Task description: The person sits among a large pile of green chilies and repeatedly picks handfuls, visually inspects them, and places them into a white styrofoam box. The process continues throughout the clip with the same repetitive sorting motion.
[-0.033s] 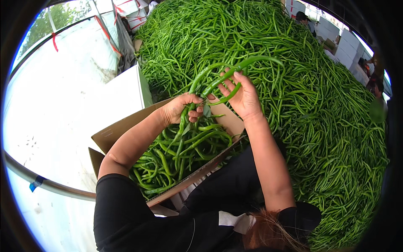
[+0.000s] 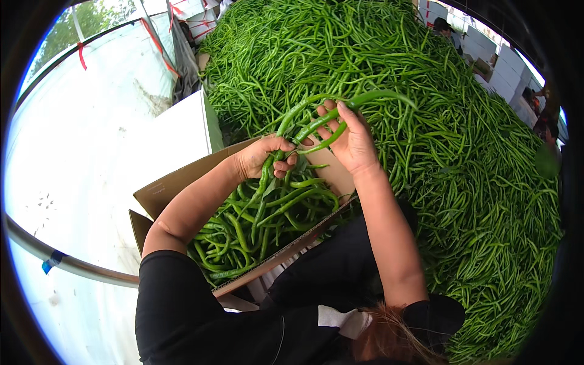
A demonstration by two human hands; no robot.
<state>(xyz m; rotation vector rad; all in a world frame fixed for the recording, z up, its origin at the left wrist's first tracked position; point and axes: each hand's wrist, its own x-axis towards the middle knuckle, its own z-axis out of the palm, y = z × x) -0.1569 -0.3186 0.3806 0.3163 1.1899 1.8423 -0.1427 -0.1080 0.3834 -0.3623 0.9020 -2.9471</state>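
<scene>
My left hand (image 2: 266, 157) is closed around the stem ends of several long green chili peppers (image 2: 313, 126), above an open cardboard box. My right hand (image 2: 351, 140) grips the same peppers farther along, with its thumb over the thickest one and its fingers behind. The pepper tips stick out past my right fingers to the right, over a big pile. Below my left hand, the cardboard box (image 2: 267, 269) holds many more green chili peppers (image 2: 240, 228), lying loosely across each other. My left forearm hides part of the box.
A huge pile of green chili peppers (image 2: 474, 201) spreads across the far side and right. A white box (image 2: 182, 131) stands beyond the cardboard box. Pale sheeting (image 2: 67, 152) and a rail (image 2: 91, 267) are at the left. A person (image 2: 446, 27) is at the far right.
The held peppers' tips have dipped slightly. A leaf that hung beside my left fingers no longer shows there. Both hands keep nearly the same place.
</scene>
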